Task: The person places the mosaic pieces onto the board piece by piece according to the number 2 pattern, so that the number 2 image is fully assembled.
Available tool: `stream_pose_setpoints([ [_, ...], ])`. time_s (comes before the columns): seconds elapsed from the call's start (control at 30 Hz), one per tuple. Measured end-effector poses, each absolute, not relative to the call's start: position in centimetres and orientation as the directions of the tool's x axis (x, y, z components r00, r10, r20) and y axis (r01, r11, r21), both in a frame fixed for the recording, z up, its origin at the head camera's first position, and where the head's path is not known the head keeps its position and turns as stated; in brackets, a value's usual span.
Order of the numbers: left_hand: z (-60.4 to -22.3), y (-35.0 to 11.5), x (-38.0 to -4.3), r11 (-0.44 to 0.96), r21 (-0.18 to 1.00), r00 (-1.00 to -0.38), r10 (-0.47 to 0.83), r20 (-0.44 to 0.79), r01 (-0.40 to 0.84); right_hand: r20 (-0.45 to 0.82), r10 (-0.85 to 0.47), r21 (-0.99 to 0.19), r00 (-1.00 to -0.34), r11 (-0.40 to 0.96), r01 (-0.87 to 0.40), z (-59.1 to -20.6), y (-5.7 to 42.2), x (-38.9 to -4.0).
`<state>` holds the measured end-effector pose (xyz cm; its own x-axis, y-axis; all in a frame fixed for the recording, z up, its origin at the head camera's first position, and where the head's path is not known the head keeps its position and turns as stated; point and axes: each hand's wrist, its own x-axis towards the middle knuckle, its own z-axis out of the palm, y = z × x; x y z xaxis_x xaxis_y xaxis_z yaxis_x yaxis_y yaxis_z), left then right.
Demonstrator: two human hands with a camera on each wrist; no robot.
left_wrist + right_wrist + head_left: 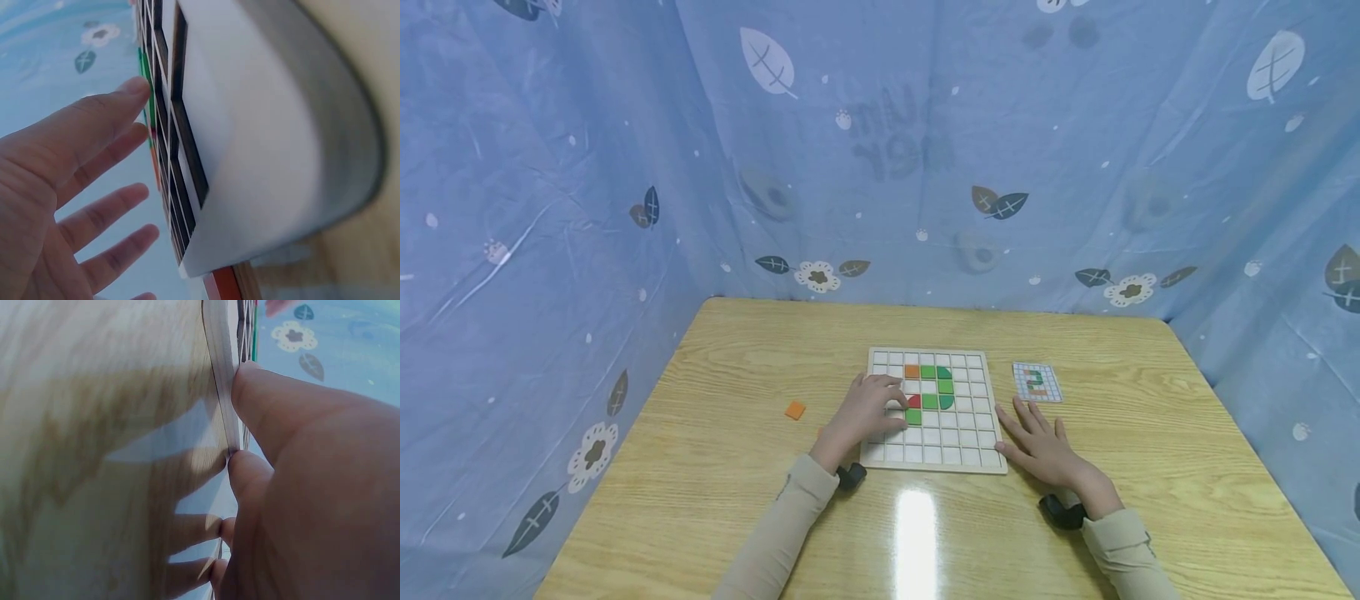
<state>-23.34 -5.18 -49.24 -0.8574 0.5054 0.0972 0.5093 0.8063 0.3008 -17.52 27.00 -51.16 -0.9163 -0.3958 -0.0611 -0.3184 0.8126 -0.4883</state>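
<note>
A white square-grid board [931, 457] lies on the table, holding several green tiles [929, 402], a red piece [914, 402] and an orange tile [912, 372]. My left hand [867, 410] reaches over the board's left side. Its thumb and index fingertips touch down at the lower green tile and the red piece, while the other fingers spread loosely in the left wrist view. My right hand [1047, 450] rests by the board's right edge, fingers extended, with the thumb [262, 394] and index finger against the rim.
A small pattern card [1037, 382] with a coloured figure on a grid lies right of the board. One loose orange tile [794, 410] is on the table to the left; another piece [222, 284] shows beside the board in the left wrist view. A blue curtain [880, 167] surrounds the table.
</note>
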Motion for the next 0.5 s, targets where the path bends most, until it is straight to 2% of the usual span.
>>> stream_pose_setpoints([
  [0.5, -48.7, -6.9, -23.3, 0.79, 0.33, -0.853, 0.507, 0.123, 0.517, -0.066, -0.396, -0.495, -0.916, 0.81, -0.315, -50.9, 26.9, -17.4],
])
